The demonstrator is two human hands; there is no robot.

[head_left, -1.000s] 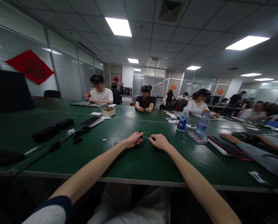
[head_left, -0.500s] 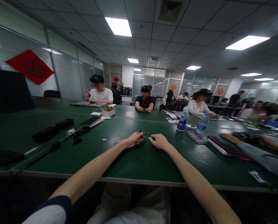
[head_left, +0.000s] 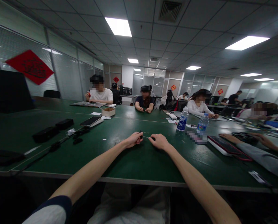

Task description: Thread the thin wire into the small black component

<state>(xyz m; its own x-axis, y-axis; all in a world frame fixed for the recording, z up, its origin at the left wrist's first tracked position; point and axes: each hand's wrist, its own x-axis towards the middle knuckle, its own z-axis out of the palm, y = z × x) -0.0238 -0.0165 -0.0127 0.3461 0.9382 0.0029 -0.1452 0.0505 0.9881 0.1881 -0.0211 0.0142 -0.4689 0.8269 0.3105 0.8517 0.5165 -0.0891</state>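
Observation:
Just above the green table, my left hand is closed, its fingertips pinching a small black piece. My right hand is closed around the dark handle of what looks like a small screwdriver. Its thin metal shaft points left and reaches the black piece. Fingers cover most of both things, so the exact kind of the black piece cannot be made out.
On the green table, two water bottles stand to the right, near a red-edged device and a co-worker's sleeve. At left lie black cases, cables and a phone. A small box sits farther back.

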